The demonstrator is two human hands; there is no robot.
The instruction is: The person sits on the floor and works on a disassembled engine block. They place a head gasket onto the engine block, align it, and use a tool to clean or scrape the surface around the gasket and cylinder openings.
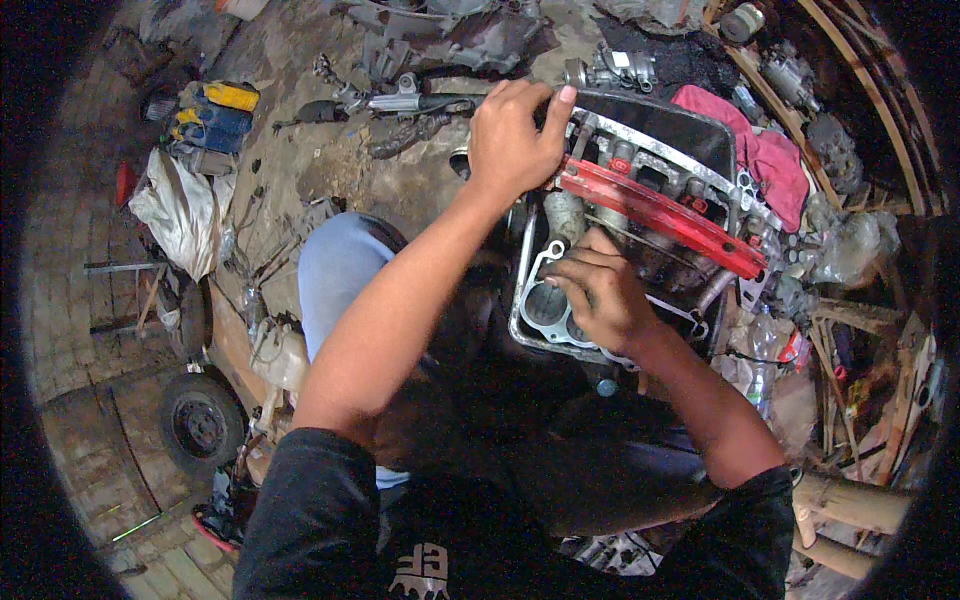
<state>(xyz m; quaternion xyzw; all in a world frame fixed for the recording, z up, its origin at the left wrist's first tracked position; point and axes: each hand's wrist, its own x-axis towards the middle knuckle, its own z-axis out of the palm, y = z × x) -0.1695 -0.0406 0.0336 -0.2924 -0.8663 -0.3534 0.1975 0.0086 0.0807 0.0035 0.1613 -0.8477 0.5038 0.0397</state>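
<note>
An engine intake manifold [565, 215] of dull metal, with a red rail [665, 218] across it, lies in front of me within a silver-rimmed dark tray [514, 310]. My left hand [515, 140] is closed over its far left corner, by the rail's end, with the thumb sticking up; its fingertips are partly hidden. Lower down, my right hand [605, 295] has its fingers curled in a pinch above a flange with round ports [546, 300]. Whatever is between those fingers, if anything, cannot be made out.
A pink cloth [760, 160] lies beyond the manifold on the right, near plastic bottles [760, 365] and wooden slats. Greasy metal parts [450, 45] litter the far ground. Leftward are a white sack [190, 210], a wheel [202, 422] and a whitish plastic container [280, 355].
</note>
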